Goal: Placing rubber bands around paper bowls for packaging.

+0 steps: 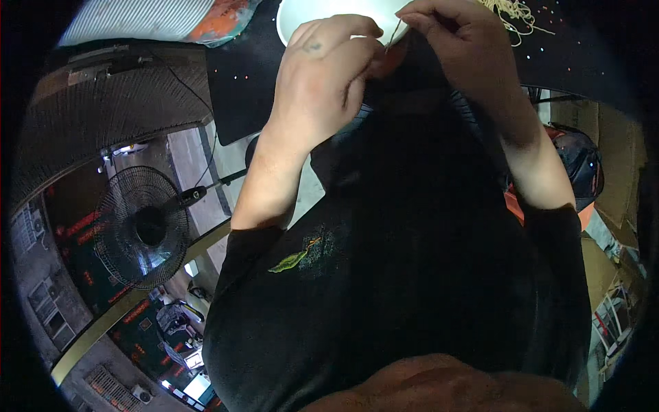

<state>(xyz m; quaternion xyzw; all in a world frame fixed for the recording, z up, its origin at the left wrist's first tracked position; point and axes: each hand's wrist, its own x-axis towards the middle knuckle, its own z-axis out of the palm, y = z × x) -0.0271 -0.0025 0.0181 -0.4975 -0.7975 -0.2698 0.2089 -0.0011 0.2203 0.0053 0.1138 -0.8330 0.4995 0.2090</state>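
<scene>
A short piece of thin string (393, 36) runs between my hands, over the near part of a white bowl (284, 28). My right hand (463, 46) pinches its upper end between thumb and forefinger. Its lower end meets the fingertips of my left hand (327, 77), which are curled and partly hidden, so whether they also hold a small thing cannot be made out. Part of the bowl's rim lies behind both hands. To the right of my right hand is a loose tangle of cream string (512, 18).
Small bright specks, perhaps beads, dot the black tabletop (561, 59). A striped plastic bag (149, 20) lies at the upper left. On the left stands a black electric fan (149, 226). A dark bag (576, 159) and cardboard (618, 170) are at the right.
</scene>
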